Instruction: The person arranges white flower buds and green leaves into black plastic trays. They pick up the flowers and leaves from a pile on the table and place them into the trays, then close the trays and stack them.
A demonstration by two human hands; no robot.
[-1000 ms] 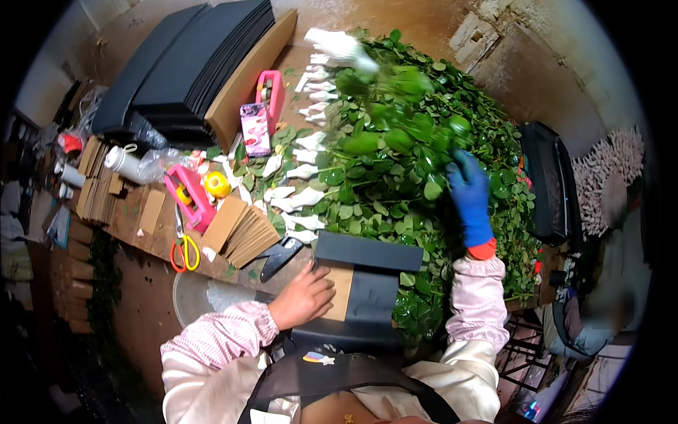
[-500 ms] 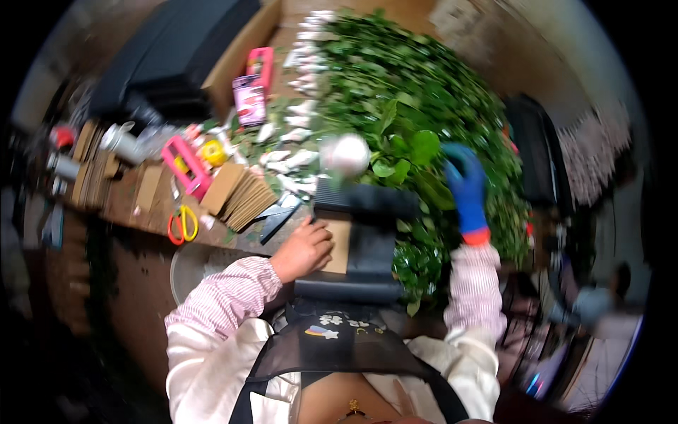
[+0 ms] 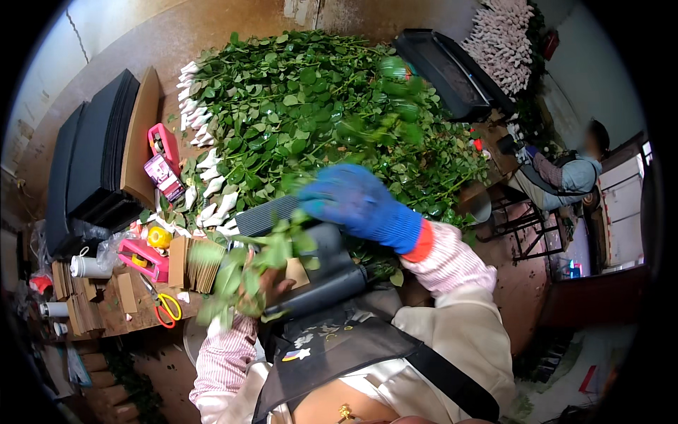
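My right hand (image 3: 357, 201), in a blue knit glove with an orange-red cuff, is closed above the black corrugated piece (image 3: 267, 216), its fingertips blurred. It appears closed on a leafy stem (image 3: 279, 247), whose smeared leaves hang toward my lower left. Those leaves mostly cover my bare left hand (image 3: 272, 288), which is at the near left of a black holder (image 3: 328, 251), by a tan cardboard piece (image 3: 296, 273). How its fingers are set is hidden. The holder's black padded roll (image 3: 321, 290) lies against my apron.
A wide heap of leafy stems (image 3: 296, 113) with white-wrapped heads (image 3: 210, 185) covers the table. At left are cardboard cards (image 3: 194, 265), yellow-red scissors (image 3: 168, 311), a pink tape dispenser (image 3: 145, 261) and stacked black boards (image 3: 95, 155). Another person (image 3: 568, 173) sits at far right.
My right hand has swept left and nearer, across the black holder. The leafy stem now covers my left hand, which was in plain sight on the cardboard. The view has turned to the right.
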